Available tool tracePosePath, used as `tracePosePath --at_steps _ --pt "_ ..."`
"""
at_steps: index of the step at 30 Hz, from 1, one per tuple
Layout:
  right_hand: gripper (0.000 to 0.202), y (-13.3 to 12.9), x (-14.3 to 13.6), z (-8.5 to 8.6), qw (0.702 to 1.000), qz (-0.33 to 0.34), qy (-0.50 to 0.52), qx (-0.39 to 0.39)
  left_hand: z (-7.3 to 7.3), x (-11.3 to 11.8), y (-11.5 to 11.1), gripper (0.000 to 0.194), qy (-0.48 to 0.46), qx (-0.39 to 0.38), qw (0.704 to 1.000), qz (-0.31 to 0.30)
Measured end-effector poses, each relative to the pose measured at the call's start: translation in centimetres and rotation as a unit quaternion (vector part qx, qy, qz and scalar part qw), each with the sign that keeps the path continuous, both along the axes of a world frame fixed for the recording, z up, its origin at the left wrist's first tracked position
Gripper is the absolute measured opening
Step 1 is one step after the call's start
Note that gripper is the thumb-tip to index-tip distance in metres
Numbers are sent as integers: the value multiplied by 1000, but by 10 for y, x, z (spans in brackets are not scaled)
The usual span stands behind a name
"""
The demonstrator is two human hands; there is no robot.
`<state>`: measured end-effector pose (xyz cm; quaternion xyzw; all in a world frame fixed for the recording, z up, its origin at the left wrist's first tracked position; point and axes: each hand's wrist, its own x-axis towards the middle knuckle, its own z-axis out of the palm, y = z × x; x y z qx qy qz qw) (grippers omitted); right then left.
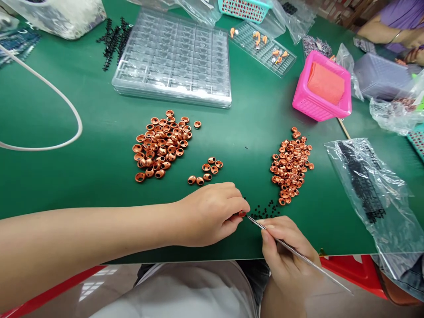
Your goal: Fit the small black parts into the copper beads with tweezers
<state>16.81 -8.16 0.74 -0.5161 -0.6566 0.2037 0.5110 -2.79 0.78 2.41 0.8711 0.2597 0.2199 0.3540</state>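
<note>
My left hand (215, 214) pinches a small copper-coloured cup (242, 213) between thumb and fingers near the table's front edge. In my right hand (291, 256) is a thin metal tool (308, 260), its tip at the cup. Tiny black pieces (269, 208) lie scattered just beyond my right fingertips. Several loose copper cups (214, 169) are spread beyond my left hand. Farther left sits a large pile of such cups (162, 145), and a second pile (291, 168) lies to the right.
Stacked clear trays (175, 57) stand at the back, beside black parts (115, 39). A pink basket (321, 88) and a plastic bag of black parts (367, 190) are on the right. A white cable (71, 106) loops at left. Another person's arm (380, 32) shows at the far right.
</note>
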Motion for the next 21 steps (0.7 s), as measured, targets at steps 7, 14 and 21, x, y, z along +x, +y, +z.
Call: tracePosePath --at_steps 7,14,21 --pt "37 -1 1 1 999 18 -37 -23 0 -1 2 19 -2 -14 1000 -9" --pt "38 0 4 1 997 42 -60 -3 -1 -1 2 21 -14 -11 1000 -18" --pt "38 0 3 1 997 41 -64 3 -1 -1 3 21 -22 -13 999 -23"
